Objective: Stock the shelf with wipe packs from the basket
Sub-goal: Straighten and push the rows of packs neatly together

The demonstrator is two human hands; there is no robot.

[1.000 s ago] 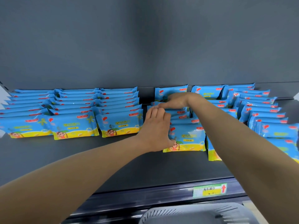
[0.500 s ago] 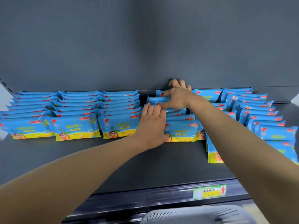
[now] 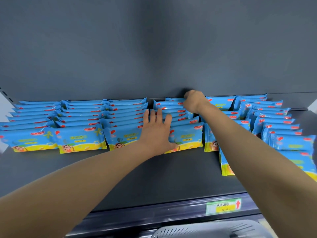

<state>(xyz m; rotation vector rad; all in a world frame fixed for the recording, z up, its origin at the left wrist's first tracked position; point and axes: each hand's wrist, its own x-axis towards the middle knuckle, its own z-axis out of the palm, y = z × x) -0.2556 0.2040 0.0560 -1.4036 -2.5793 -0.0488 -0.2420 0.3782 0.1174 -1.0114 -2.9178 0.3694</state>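
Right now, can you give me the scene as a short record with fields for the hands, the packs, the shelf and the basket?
left hand: fingers straight, resting on the front of the fourth row
right hand: at the back of that row; fingers hidden
left rows: three, neat
right rows: loose, uneven
shelf: dark grey, price label on its front edge
basket: below the shelf edge; contents not visible

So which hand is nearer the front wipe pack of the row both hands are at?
Left. The left hand rests on the front wipe pack; the right hand is at the back end of that row.
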